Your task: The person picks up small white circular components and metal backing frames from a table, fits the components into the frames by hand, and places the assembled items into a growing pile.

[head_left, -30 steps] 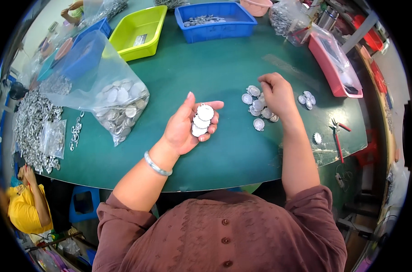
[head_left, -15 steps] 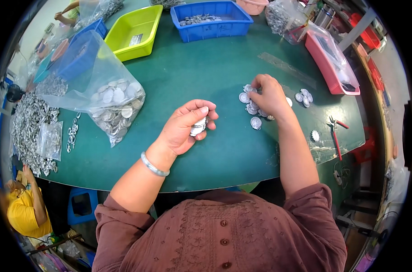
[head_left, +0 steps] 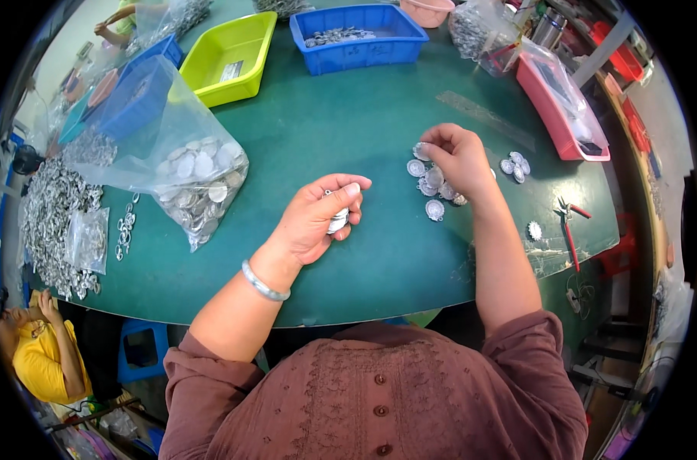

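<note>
Left hand (head_left: 318,215) closed round a medallion stack (head_left: 338,221), thumb across it; I read its long axis as running up and rightward. Farther, right hand (head_left: 457,159), fingers narrowed, at a loose pile (head_left: 433,179) on the green table (head_left: 348,126); grip, I cannot tell. Beyond, blue tray (head_left: 360,56).

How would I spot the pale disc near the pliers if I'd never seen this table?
On the right side of the green table, find the red-handled pliers. Just left of them is the pale disc, with a notched rim. Unlike the silver pieces clustered by the right hand, it lies alone.
</note>
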Available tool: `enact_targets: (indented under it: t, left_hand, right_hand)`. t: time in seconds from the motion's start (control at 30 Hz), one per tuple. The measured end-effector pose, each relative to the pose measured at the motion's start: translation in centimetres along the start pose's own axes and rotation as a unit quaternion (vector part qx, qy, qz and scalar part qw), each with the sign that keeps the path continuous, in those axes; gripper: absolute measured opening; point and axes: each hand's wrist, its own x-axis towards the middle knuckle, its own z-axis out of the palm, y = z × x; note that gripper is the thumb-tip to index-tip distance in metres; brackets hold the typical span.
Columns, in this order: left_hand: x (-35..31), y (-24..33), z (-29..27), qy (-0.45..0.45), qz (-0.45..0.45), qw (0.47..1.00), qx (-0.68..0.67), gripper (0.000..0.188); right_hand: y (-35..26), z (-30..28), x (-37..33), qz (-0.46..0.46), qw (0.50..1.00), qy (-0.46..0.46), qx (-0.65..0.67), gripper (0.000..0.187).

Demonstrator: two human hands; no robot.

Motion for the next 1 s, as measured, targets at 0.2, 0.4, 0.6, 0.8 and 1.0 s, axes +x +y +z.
enact_targets:
  t: [0.2,0.4,0.6,0.8,1.0]
  left_hand:
    - [-0.2,0.0,0.5,0.040,0.036,0.996,0.069,0.021]
    - [0.5,0.0,0.6,0.083,0.069,0.988,0.108,0.014]
    - [0.2,-0.3,0.0,0.106,0.064,0.988,0.094,0.013]
    - [0.2,-0.6,0.6,0.118,0.076,0.985,0.096,0.023]
    - [0.1,-0.8,0.4,0.035,0.059,0.996,0.057,0.033]
  right_hand:
    - [-2.7,2.6,-1.8,0.078,0.936,-0.134,0.315,0.010]
    - [-3.3,4.2,-2.3,0.093,0.913,-0.168,0.361,0.010]
    - [-3.2,4.3,-2.6,0.107,0.904,-0.194,0.366,0.012]
    - [-2.6,4.8,-3.1,0.004,0.953,-0.127,0.274,0.009]
    - [-2.8,6.1,-3.9,-0.170,0.969,-0.094,0.152,0.011]
